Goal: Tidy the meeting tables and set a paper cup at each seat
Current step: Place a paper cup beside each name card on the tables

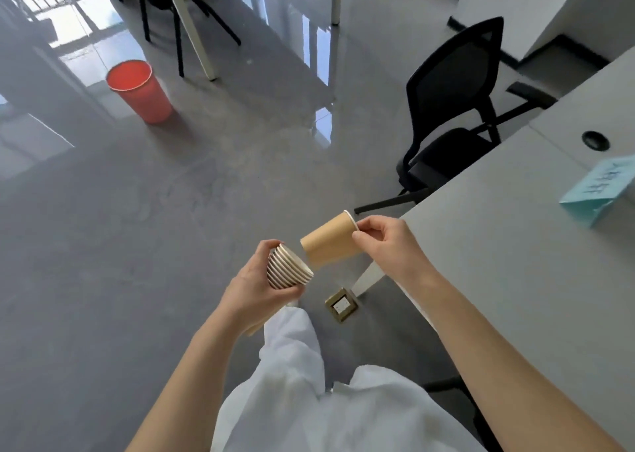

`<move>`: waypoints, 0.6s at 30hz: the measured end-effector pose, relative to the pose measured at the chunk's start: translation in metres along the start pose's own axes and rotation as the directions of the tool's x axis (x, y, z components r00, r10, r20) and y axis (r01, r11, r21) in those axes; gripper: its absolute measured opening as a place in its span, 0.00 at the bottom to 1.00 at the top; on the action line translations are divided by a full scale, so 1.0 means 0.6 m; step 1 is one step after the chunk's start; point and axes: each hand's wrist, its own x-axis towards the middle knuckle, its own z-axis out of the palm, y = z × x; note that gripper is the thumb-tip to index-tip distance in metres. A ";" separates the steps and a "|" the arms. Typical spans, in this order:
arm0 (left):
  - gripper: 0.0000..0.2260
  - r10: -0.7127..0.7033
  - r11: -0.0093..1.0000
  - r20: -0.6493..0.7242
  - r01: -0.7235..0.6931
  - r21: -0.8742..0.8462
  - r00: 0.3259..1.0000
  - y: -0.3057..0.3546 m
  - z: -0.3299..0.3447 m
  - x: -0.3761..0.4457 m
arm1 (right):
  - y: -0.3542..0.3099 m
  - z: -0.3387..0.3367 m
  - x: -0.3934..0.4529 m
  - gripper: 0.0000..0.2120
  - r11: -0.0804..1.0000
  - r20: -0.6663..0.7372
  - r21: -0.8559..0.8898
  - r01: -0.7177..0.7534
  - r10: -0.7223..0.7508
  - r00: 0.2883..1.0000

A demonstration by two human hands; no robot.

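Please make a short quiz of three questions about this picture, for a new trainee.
1. True or false: the right hand pinches the single cup at its rim.
2. What does the left hand hold? A) a stack of cups B) a name card C) nothing
3. Fill in: the red bin stands on the ____.

Key: 1 true; 2 A; 3 floor.

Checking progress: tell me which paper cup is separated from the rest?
The single cup pinched at its rim by the right hand; the others sit nested in a stack gripped by the left hand.
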 end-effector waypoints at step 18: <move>0.24 0.330 0.919 0.263 -0.372 0.132 0.907 0.310 -0.123 0.503 | -0.061 -0.094 0.311 0.08 0.930 -0.532 -0.016 -0.368 0.304 0.790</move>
